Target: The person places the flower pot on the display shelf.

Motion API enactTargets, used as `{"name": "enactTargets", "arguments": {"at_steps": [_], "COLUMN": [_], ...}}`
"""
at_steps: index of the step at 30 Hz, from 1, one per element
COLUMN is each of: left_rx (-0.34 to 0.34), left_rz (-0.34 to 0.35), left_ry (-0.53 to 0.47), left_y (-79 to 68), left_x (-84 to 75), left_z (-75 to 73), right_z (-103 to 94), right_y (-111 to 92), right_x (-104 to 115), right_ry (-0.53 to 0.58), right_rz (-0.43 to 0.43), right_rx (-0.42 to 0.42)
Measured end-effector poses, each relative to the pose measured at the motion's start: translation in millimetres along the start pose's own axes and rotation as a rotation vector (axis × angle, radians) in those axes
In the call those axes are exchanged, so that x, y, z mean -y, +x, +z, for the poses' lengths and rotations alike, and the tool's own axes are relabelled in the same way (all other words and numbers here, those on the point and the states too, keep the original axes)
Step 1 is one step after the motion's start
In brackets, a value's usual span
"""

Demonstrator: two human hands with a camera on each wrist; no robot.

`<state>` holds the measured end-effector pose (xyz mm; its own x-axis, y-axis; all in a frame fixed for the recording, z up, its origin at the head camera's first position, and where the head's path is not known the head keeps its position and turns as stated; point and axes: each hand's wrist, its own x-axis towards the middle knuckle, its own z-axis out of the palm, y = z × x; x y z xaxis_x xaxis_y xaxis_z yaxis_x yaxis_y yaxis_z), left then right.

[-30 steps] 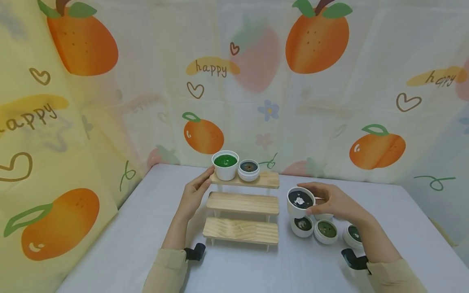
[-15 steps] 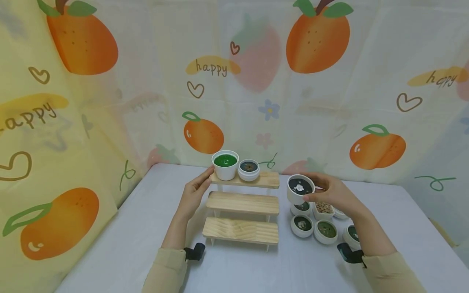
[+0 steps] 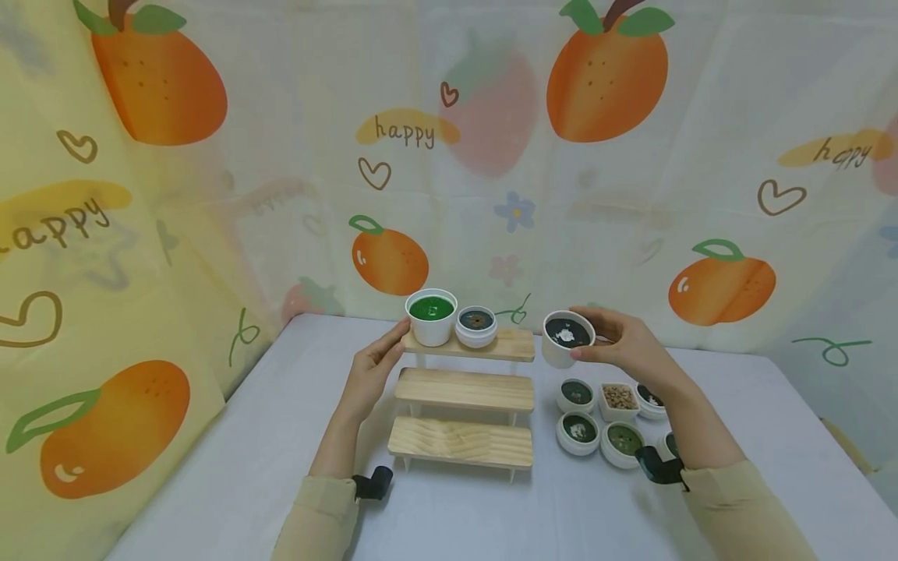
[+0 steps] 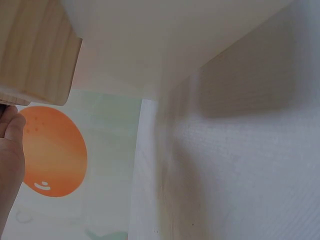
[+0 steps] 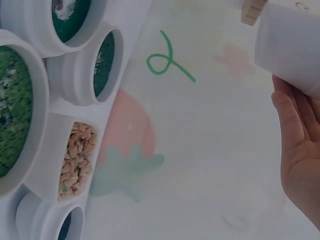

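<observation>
A white cup of dark content with a pale patch on top is raised off the table, right of the three-step wooden display stand. My right hand grips it from the right, thumb in front. With fingers and thumb at the left end of the stand's top shelf, my left hand holds the stand there. On that shelf stand a larger white cup of green content and a small white jar with a dark top. The two lower shelves bear nothing.
Right of the stand, several small white jars with dark or green tops stand close together around a square white dish of tan bits. A fruit-patterned cloth hangs behind the white table.
My right hand has lifted the white cup up from among the small jars, then slightly left towards the top shelf, uncovering the square dish. My left hand has stayed in place.
</observation>
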<state>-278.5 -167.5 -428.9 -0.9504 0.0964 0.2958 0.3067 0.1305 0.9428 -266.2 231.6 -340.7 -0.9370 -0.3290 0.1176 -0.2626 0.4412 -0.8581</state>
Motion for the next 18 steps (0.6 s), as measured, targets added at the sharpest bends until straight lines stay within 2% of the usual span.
{"name": "enactTargets", "arguments": {"at_steps": [9,18], "left_rx": [0.0,-0.004], "left_rz": [0.004,-0.009], "left_ry": [0.013,0.027], "left_y": [0.9,0.7], "left_x": [-1.1,0.0], "left_z": [1.2,-0.2], "right_z": [2.9,8.9], "right_y": [7.2,18.7], "right_x": [9.7,13.9], "right_ry": [-0.022,0.04], "right_rz": [0.018,-0.021], "right_rx": [-0.031,-0.014]}}
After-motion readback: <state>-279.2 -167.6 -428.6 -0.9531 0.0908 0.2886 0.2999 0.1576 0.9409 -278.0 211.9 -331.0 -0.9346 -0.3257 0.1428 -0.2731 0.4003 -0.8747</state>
